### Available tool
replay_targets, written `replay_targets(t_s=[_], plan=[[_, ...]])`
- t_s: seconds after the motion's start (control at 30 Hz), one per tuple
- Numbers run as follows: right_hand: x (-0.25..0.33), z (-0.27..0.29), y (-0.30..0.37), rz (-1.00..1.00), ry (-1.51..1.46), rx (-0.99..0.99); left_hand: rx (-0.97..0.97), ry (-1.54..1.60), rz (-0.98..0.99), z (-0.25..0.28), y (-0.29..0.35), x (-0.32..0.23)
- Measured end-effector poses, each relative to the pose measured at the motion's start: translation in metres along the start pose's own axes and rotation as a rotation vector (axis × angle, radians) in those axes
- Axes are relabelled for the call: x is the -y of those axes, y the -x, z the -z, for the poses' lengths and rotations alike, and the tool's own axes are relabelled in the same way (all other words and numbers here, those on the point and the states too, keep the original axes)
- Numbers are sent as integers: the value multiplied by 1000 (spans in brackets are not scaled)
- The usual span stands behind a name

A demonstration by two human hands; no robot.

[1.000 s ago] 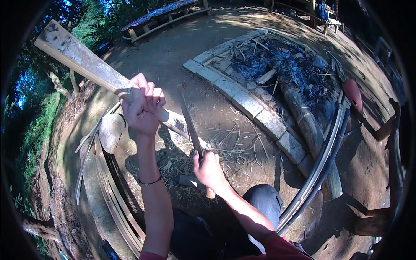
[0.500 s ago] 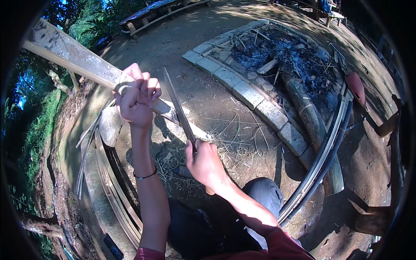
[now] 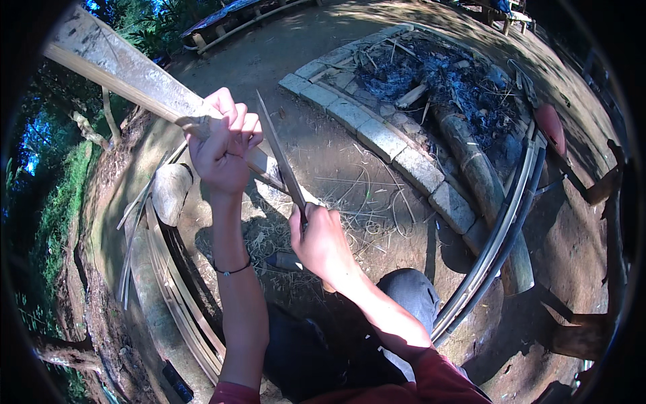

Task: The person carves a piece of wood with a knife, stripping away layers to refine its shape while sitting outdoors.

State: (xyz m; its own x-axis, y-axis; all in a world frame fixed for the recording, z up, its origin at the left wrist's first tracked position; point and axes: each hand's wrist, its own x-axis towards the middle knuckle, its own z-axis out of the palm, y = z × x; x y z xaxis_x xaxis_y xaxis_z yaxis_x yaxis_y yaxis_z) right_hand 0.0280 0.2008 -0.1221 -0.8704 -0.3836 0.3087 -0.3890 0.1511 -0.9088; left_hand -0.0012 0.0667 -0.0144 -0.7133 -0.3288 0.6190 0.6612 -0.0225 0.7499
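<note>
My left hand [image 3: 223, 151] is closed around a long split-bamboo slat [image 3: 128, 77], which slants from the upper left down toward my right hand. The slat's far end looks broad and its near end narrow. In my right hand [image 3: 323, 246] is the handle of a long knife [image 3: 278, 149], its blade pointing up and away. The blade crosses the slat's near part, just right of my left fist; whether its edge bites into the bamboo I cannot tell. Thin curled shavings [image 3: 367, 209] lie on the ground below and beyond the knife.
A stone-edged fire pit [image 3: 377, 138] with ash and a thick bamboo pole [image 3: 474, 161] lies ahead to the right. Dark long strips [image 3: 494, 249] curve along my right side. More bamboo strips [image 3: 178, 293] and a pale stone [image 3: 171, 194] are at my left.
My left hand and the slat have shifted slightly right and down in view. The knife has stayed across the slat's near part, with my right hand a little lower against it.
</note>
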Motion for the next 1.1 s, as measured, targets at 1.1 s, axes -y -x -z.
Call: replay_targets(t_s=[1.1], plan=[[-39,-10,6,-68,0,-75,144,121,-12,48,-18,-9]])
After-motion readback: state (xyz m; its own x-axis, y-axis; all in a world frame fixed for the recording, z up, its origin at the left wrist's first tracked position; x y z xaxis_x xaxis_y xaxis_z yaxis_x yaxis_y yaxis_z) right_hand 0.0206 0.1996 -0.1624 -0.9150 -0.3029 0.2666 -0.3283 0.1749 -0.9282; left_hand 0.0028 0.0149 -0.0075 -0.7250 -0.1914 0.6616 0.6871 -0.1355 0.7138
